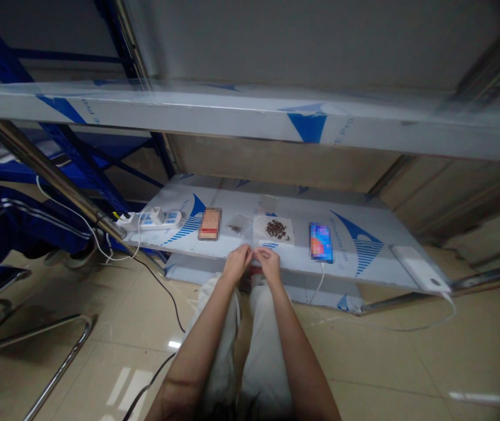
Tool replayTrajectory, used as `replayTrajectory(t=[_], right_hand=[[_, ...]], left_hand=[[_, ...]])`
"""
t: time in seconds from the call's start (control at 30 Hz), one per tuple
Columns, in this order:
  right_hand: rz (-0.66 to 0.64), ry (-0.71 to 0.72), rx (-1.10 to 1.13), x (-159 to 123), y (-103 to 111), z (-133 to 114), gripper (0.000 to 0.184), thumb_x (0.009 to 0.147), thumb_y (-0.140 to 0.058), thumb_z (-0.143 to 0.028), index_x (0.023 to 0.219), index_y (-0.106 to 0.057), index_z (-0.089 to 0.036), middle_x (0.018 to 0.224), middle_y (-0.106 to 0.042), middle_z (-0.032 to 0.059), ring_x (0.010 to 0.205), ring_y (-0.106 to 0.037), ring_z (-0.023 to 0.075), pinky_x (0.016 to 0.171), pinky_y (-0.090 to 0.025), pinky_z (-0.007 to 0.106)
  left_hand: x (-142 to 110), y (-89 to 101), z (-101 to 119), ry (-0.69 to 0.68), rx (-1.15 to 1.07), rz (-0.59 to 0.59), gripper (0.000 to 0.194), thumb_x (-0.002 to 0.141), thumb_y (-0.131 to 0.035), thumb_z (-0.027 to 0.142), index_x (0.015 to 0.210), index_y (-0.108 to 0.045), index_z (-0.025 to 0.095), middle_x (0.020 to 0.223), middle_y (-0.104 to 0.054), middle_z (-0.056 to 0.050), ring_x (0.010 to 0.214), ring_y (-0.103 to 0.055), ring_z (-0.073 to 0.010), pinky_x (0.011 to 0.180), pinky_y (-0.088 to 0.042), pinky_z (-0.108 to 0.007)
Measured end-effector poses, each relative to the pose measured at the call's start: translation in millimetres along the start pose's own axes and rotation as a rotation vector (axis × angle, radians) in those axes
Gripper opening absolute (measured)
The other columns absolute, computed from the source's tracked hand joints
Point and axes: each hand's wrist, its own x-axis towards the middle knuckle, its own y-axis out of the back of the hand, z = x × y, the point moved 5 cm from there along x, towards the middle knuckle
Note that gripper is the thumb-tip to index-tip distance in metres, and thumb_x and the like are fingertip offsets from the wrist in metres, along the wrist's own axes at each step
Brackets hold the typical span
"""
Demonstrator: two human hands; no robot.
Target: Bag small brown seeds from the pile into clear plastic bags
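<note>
My left hand [237,262] and my right hand [268,263] meet above the front edge of a low metal shelf [359,266] covered in blue-printed film. Their fingertips bend toward each other, and whatever lies between them is too small to make out. Just beyond them, a white sheet [262,229] bears a heap of small dark-brown pieces [276,230]. To its left lies a clear plastic bag [238,225] with a little brown material, then a blurred rectangular card or box [210,224]. A smartphone [321,242] with a blurred screen lies to the right.
A white power bank [420,268] sits at the shelf's right corner, and a power strip [153,220] at its left. Cables trail to the tiled floor. A person in a blue tracksuit [26,219] sits at left. A second shelf [250,111] spans overhead.
</note>
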Motion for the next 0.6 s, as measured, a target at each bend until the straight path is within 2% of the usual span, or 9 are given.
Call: replayTrajectory(t=[0.13, 0.27, 0.33, 0.5, 0.6], right_hand=[[-0.011, 0.053, -0.101, -2, 1, -7, 0.018, 0.066, -0.056, -0.034, 0.068, -0.063, -0.017, 0.067, -0.065, 0.0039, 0.062, -0.061, 0.0170, 0.062, -0.049, 0.028], [0.076, -0.003, -0.062, -2, 8, -6, 0.019, 0.068, -0.054, -0.034, 0.070, -0.060, -0.016, 0.064, -0.064, 0.0039, 0.059, -0.062, 0.0172, 0.059, -0.049, 0.027], [0.073, -0.021, -0.042, -1, 8, -5, 0.020, 0.069, -0.053, -0.035, 0.071, -0.059, -0.016, 0.064, -0.063, 0.0035, 0.058, -0.062, 0.0172, 0.058, -0.049, 0.027], [-0.045, 0.106, -0.219, -4, -5, -13, 0.018, 0.071, -0.051, -0.035, 0.071, -0.059, -0.019, 0.070, -0.064, 0.0024, 0.060, -0.060, 0.0161, 0.059, -0.047, 0.026], [-0.034, 0.092, -0.297, -8, -2, -24, 0.019, 0.072, -0.050, -0.036, 0.073, -0.061, -0.020, 0.071, -0.064, 0.0018, 0.059, -0.059, 0.0163, 0.059, -0.046, 0.027]], left_hand=[[0, -2.6, 1, -0.074, 0.024, -0.038, 0.017, 0.084, -0.035, 0.024, 0.078, -0.050, 0.018, 0.076, -0.055, -0.002, 0.071, -0.052, -0.0124, 0.064, -0.036, -0.022], [-1, 5.1, -4, 0.000, 0.014, 0.109, 0.017, 0.082, -0.035, 0.021, 0.076, -0.050, 0.017, 0.071, -0.053, -0.001, 0.067, -0.050, -0.0117, 0.062, -0.035, -0.022], [-2, 8.9, -7, 0.048, 0.026, 0.158, 0.016, 0.080, -0.035, 0.020, 0.075, -0.050, 0.017, 0.069, -0.053, -0.001, 0.066, -0.049, -0.0114, 0.061, -0.034, -0.022], [-2, 8.0, 0, 0.024, 0.154, 0.082, 0.014, 0.078, -0.043, 0.028, 0.072, -0.051, 0.018, 0.069, -0.055, -0.003, 0.069, -0.052, -0.0142, 0.060, -0.033, -0.023], [-1, 6.8, 1, 0.013, 0.175, 0.058, 0.015, 0.080, -0.039, 0.025, 0.074, -0.050, 0.018, 0.071, -0.056, -0.003, 0.068, -0.052, -0.0141, 0.058, -0.033, -0.023]])
